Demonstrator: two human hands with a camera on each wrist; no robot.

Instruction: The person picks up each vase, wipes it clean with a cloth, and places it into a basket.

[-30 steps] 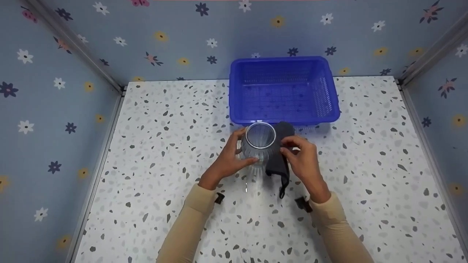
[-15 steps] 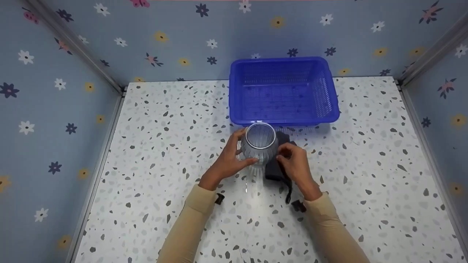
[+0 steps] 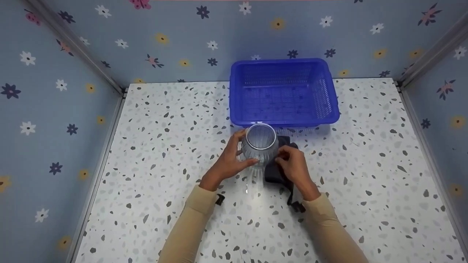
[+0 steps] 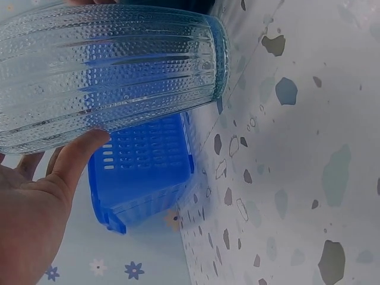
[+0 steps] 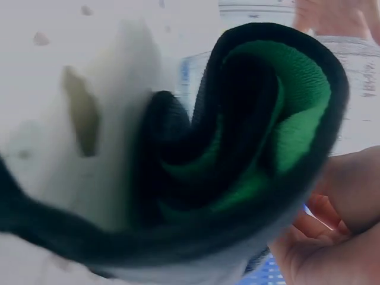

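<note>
A ribbed, dotted clear glass jar [image 3: 260, 153] stands upright with its round mouth facing the head camera. My left hand [image 3: 230, 160] grips its left side, thumb across the front; the left wrist view shows the thumb pressed on the textured glass [image 4: 119, 77]. On the jar's right, my right hand [image 3: 294, 166] pinches a dark cloth [image 3: 274, 173] close to the glass. The right wrist view shows the cloth [image 5: 196, 243] folded over, with a green inner side and a black edge. A dark strip of it hangs down toward my right wrist.
A blue plastic basket [image 3: 233, 91] with slotted walls sits just behind the jar, near the flower-patterned back wall [image 3: 128, 22]. Patterned panels also enclose the left and right sides. The tabletop [image 3: 164, 120] is white with grey speckles.
My right hand has moved left, closer to the jar, and slightly down. The cloth has bunched lower beside the glass, its strip swinging right. My left hand and the jar stay put.
</note>
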